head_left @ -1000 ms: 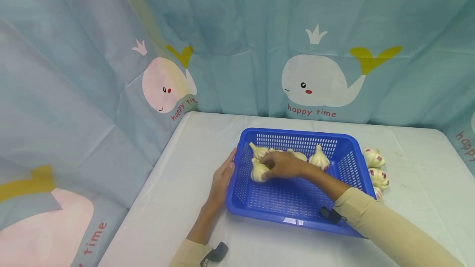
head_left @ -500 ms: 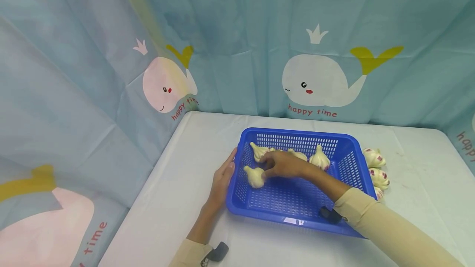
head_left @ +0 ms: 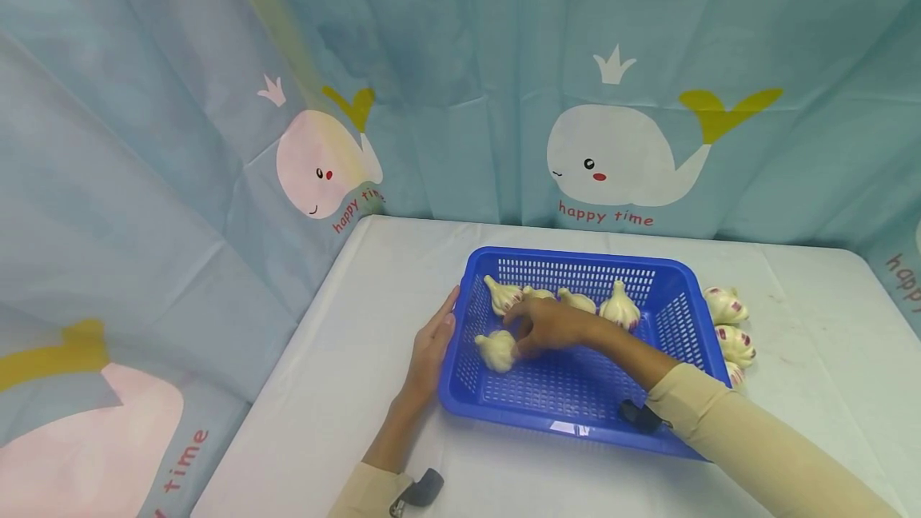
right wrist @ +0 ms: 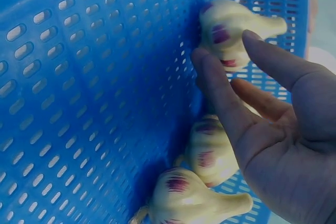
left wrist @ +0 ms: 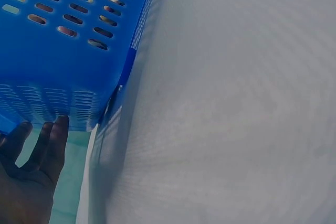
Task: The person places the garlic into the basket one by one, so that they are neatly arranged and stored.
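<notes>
Well, garlic [head_left: 496, 352] inside basket [head_left: 547, 386] at nine o'clock

The left hand [head_left: 428, 352], straight-fingered, touches the basket outside nine; the right hand [head_left: 550, 322], unclenched, is just beside the garlic. Farther, four bulbs [head_left: 620, 308] run ten to one.

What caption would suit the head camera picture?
Right hand among garlic bulbs in a blue basket, left hand against its side.

Perhaps makeshift studio corner: whale-print curtains [head_left: 453, 46] hang behind and beside white-covered table [head_left: 338, 358].
</notes>
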Demonstrator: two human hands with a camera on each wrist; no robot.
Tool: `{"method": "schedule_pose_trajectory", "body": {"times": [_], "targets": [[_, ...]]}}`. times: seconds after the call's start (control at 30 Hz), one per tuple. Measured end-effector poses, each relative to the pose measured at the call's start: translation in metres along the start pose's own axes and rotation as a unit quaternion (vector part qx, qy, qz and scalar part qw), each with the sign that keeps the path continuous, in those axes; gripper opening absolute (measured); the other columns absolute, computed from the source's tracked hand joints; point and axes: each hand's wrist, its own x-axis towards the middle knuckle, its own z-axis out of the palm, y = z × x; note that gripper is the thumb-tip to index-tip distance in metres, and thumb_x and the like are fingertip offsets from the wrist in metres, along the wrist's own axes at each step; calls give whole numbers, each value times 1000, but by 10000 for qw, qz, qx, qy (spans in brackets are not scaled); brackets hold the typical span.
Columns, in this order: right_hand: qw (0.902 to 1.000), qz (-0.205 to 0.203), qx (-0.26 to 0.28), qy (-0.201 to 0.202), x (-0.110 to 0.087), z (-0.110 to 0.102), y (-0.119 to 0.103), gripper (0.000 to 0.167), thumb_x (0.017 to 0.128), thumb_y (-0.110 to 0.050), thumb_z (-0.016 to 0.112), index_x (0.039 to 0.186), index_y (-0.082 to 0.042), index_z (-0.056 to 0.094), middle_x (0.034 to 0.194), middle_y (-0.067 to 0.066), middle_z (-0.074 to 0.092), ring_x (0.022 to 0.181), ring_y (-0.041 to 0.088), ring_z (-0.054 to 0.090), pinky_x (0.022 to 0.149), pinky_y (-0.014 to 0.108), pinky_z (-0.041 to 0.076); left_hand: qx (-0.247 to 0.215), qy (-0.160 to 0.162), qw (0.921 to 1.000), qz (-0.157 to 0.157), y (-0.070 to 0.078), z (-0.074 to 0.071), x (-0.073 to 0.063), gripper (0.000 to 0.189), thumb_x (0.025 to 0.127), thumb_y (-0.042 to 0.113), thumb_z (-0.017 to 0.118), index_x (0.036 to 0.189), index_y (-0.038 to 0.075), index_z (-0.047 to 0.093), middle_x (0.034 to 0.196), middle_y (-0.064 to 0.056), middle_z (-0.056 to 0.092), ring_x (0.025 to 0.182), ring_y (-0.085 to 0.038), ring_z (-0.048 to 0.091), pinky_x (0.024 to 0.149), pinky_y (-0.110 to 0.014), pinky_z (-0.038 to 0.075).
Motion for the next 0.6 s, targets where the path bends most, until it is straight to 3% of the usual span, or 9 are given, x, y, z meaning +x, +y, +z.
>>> {"method": "schedule_pose_trajectory", "body": {"times": [0.6], "targets": [[9998, 7, 197, 93, -11, -14, -1, 57, 89, -18, 83, 140, 1, 64, 101, 5, 78, 88, 14, 73, 82, 33, 64, 52, 30, 10000, -77, 4, 0, -1, 51, 116, 34, 35, 165, 20, 40, 169, 5, 39, 159, -16, 33, 129, -26, 26]]}}
